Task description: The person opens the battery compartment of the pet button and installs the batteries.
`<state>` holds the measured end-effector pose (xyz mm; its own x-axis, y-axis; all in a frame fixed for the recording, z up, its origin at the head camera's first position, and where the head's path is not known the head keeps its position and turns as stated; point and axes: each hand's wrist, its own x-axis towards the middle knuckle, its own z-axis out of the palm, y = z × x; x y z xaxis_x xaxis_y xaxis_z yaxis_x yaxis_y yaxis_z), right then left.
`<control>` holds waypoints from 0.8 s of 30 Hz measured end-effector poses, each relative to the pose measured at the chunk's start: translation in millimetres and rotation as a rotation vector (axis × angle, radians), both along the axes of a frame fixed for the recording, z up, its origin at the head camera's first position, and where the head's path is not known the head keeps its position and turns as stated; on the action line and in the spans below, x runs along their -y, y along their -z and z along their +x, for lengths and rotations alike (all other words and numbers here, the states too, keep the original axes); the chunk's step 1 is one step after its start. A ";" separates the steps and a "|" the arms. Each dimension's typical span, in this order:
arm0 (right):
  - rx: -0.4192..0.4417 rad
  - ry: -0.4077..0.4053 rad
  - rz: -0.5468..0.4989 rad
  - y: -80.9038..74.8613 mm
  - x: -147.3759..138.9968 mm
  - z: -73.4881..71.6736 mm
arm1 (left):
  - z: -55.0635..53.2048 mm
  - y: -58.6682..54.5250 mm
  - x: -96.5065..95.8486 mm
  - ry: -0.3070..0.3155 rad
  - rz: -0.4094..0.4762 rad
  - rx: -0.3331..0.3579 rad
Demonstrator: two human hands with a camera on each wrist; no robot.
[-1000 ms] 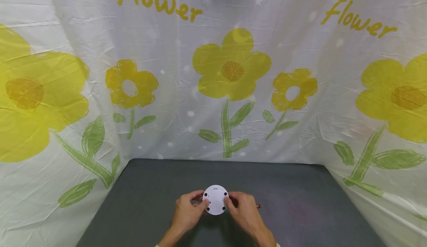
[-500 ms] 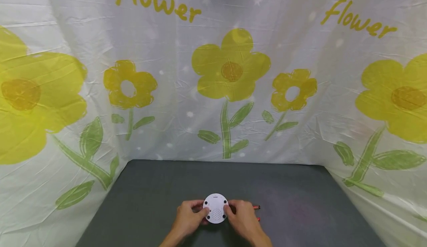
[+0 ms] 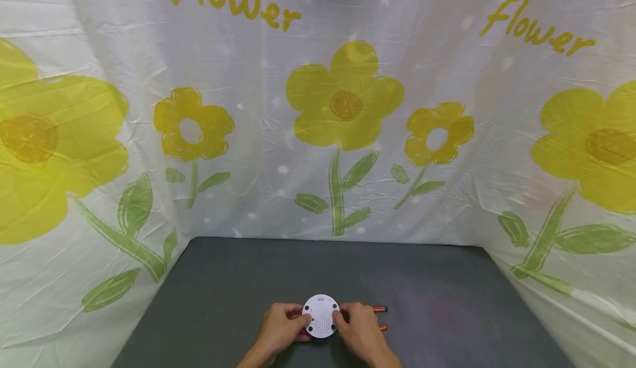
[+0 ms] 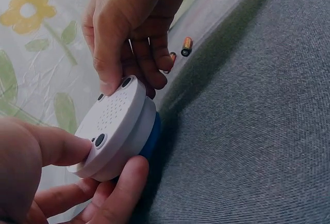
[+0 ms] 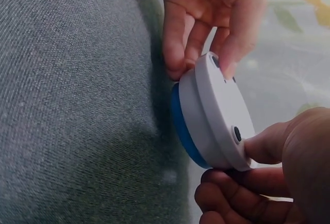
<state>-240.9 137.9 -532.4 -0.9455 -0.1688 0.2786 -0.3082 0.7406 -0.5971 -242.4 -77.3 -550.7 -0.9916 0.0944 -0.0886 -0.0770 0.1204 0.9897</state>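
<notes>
A round white device (image 3: 321, 316) is held between both hands over the table. Its upward face has black rubber feet and a patch of small speaker holes. A blue layer shows on its underside in the right wrist view. My left hand (image 3: 284, 325) pinches the left edge, thumb on the upper face and fingers beneath. On the opposite edge, my right hand (image 3: 359, 326) grips it the same way, as the right wrist view also shows. Two orange-and-black batteries, a far battery (image 3: 380, 309) and a nearer battery (image 3: 383, 327), lie just right of the right hand, which partly hides them.
The dark grey table (image 3: 238, 280) extends beyond and to both sides of the hands. White cloth (image 3: 263, 191) printed with yellow flowers hangs at its back and along both sides.
Both hands and the device have moved down in the head view, nearer the person. The two batteries, mostly covered before, now show more beside the right hand. The grip looks the same.
</notes>
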 end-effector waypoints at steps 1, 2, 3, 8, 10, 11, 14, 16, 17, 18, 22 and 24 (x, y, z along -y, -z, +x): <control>0.006 0.003 0.003 0.4 0.1 0.2 | 0.2 0.4 0.1 0.000 -0.002 0.010; 0.011 0.006 0.004 0.8 0.3 0.4 | 0.3 0.7 0.3 0.001 -0.004 0.019; 0.014 0.009 0.005 1.0 0.4 0.7 | 0.4 1.2 0.4 0.001 -0.006 0.025; 0.025 0.015 0.001 2.4 0.9 1.6 | 0.7 2.2 0.8 -0.001 -0.004 0.034; 0.020 0.018 0.006 3.2 1.0 1.9 | 0.9 2.3 0.6 -0.002 -0.001 0.035; 0.018 0.019 0.007 3.5 1.1 2.1 | 1.1 2.3 0.5 -0.002 0.000 0.036; 0.008 0.021 0.009 4.8 1.1 2.2 | 1.2 2.4 0.3 -0.009 -0.002 0.046; 0.001 0.022 0.007 5.2 0.9 2.3 | 1.2 2.4 0.0 -0.015 -0.002 0.053; 0.001 0.022 0.004 5.2 0.8 2.3 | 1.2 2.5 -0.1 -0.018 -0.001 0.056; 0.001 0.021 0.002 5.2 0.8 2.3 | 1.2 2.5 -0.3 -0.020 -0.001 0.057; -0.012 0.024 0.003 4.2 1.3 2.0 | 1.6 2.6 -1.5 -0.024 0.018 0.051; -0.048 0.034 0.017 3.4 2.4 1.6 | 1.7 2.3 -2.2 -0.024 0.030 0.045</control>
<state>-239.3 135.4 -535.7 -0.9363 -0.1424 0.3212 -0.3110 0.7612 -0.5690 -240.8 -75.2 -553.0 -0.9886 0.0740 -0.1311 -0.1244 0.0887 0.9883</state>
